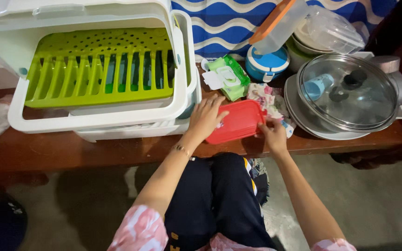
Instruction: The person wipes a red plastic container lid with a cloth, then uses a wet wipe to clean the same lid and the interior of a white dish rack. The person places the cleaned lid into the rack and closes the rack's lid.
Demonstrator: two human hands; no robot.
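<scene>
While both hands clasp one red lid, left grip presses flat on top; right grip pinches its edge.

Red rectangular plastic lid, lying flat at wooden table's front edge, slightly angled

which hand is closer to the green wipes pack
Left. The left hand rests on the red lid, just below the green wipes pack. The right hand is at the lid's right edge, lower and farther from the pack.
</scene>
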